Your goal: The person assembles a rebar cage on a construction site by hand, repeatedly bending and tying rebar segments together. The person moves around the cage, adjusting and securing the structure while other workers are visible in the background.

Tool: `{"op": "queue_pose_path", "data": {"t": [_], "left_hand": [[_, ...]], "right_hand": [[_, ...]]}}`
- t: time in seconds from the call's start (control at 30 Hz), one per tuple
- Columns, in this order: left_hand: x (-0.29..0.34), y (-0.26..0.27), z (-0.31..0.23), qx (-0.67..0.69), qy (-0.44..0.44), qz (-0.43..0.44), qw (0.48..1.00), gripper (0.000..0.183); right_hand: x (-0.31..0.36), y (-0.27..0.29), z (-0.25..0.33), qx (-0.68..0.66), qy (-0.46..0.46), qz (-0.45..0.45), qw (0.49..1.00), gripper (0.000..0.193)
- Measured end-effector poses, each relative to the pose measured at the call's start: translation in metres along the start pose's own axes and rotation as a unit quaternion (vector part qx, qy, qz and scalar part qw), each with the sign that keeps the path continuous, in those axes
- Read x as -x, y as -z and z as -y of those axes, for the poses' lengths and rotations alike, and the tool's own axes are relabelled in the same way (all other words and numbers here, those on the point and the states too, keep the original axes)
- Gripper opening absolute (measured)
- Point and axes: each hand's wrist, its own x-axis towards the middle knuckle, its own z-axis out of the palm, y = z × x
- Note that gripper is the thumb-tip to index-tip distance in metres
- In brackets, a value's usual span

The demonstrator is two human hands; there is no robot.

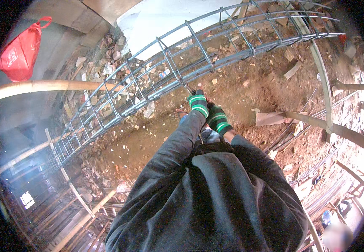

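Observation:
A long cage of steel rebar [212,67] with square stirrups runs across the view from lower left to upper right. Both my hands are close together just below its nearer bars, in black gloves with green and pale stripes. My left hand [198,101] is closed nearest the cage, its bare thumb pointing up toward the bars. By its fingers a thin dark tip [189,88] reaches toward a stirrup corner; its kind is too small to tell. Closed just behind and to the right is my right hand [218,117]. What its fingers hold is hidden.
A bamboo pole [43,86] runs under the cage at left, a wooden post [319,69] at right. A red bag [21,52] hangs upper left. Broken rubble [106,54] and brown soil [270,90] lie below. Poles and rods [333,126] crowd the right side.

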Motion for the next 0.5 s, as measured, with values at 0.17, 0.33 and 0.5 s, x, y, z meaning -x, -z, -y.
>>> {"op": "queue_pose_path", "data": {"t": [0.17, 0.33, 0.5], "left_hand": [[-0.003, 0.028, -0.014, -0.149, 0.032, 0.039, 0.988, 0.042], [-0.015, 0.048, -0.019, 0.002, 0.084, 0.274, 0.958, 0.043], [-0.018, 0.044, -0.018, -0.003, 0.072, 0.173, 0.982, 0.041]], "right_hand": [[-0.002, -0.012, -0.022, -0.010, 0.020, 0.167, 0.986, 0.027], [0.007, 0.004, -0.001, -0.507, -0.259, 0.360, 0.739, 0.033], [-0.004, 0.031, 0.024, -0.184, -0.214, 0.342, 0.896, 0.033]]}}
